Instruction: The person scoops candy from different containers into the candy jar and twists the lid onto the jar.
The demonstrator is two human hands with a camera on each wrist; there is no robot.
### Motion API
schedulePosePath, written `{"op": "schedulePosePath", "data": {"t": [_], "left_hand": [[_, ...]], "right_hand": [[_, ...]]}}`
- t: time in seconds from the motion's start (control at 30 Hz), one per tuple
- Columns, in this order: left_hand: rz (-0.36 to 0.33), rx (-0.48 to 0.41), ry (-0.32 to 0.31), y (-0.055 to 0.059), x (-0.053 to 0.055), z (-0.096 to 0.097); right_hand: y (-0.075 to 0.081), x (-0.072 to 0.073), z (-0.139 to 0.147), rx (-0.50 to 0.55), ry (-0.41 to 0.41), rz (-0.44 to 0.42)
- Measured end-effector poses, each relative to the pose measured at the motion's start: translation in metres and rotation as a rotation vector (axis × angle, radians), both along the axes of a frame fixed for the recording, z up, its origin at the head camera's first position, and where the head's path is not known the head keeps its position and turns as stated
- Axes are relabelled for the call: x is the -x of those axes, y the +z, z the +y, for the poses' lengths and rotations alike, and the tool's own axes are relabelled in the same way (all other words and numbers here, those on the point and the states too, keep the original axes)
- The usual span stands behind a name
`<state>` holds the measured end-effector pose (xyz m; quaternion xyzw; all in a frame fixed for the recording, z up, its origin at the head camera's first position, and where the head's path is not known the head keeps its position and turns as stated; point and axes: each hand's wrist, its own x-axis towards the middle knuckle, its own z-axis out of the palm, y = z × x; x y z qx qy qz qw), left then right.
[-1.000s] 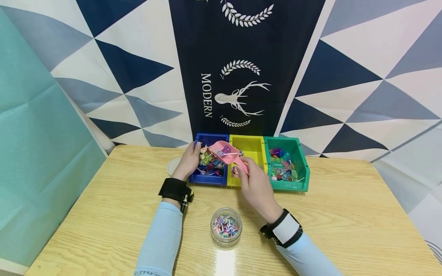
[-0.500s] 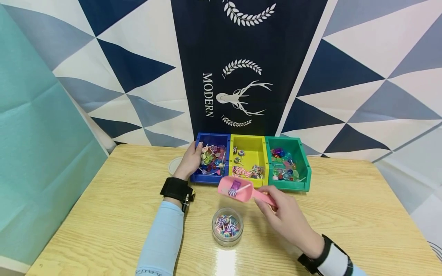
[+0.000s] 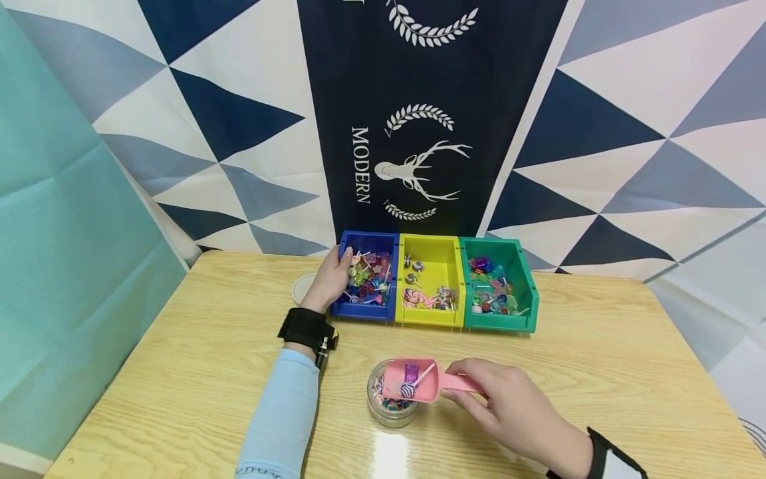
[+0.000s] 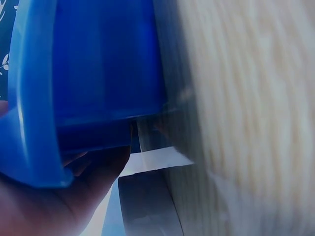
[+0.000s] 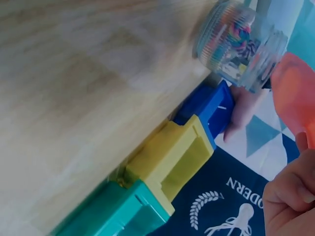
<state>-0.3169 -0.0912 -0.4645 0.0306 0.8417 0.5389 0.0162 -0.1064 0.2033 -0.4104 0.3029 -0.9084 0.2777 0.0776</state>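
My right hand grips the handle of a pink scoop, held level above a clear jar. In the scoop lie a striped lollipop charm with a white stick and a purple candy-shaped piece. The jar, partly covered by the scoop, has many small colourful pieces inside; the right wrist view shows the scoop beside the jar's mouth. My left hand holds the left side wall of the blue bin, thumb over the rim. In the left wrist view its fingers reach under the blue bin.
Joined to the blue bin are a yellow bin with several lollipop charms and a green bin with mixed colourful pieces. A round white lid lies left of the bins. Behind the wooden table hangs a patterned cloth.
My right hand has brought the loaded scoop from over the bins, down and toward me, to above the jar. The left hand stays on the blue bin.
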Motion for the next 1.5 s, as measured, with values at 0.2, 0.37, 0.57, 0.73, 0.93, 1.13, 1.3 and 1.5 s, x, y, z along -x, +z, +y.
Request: {"op": "schedulePosePath", "data": {"t": [0.2, 0.37, 0.57, 0.73, 0.93, 1.13, 1.3, 1.5], "left_hand": [[0.017, 0.007, 0.0, 0.002, -0.002, 0.001], [0.015, 0.003, 0.004, 0.001, -0.001, 0.002], [0.021, -0.01, 0.003, 0.0, 0.0, 0.002], [0.024, -0.003, 0.008, 0.0, 0.0, 0.001], [0.021, -0.006, 0.011, 0.0, -0.001, 0.0], [0.014, -0.004, 0.007, -0.001, -0.001, 0.001], [0.008, -0.004, 0.011, -0.002, 0.0, 0.002], [-0.003, -0.007, 0.018, 0.0, -0.001, 0.002]], "right_hand": [[0.003, 0.004, 0.001, -0.052, 0.019, 0.017], [0.005, 0.007, 0.0, -0.052, 0.035, 0.032], [0.01, 0.009, 0.0, -0.069, 0.041, 0.042], [0.016, 0.013, 0.001, -0.065, 0.05, 0.097], [0.024, 0.024, 0.0, -0.053, -0.036, 0.118], [0.032, 0.025, -0.008, -0.035, 0.037, 0.02], [0.034, 0.019, -0.012, -0.055, 0.19, -0.066], [0.044, 0.02, -0.001, -0.117, 0.213, -0.115]]}}
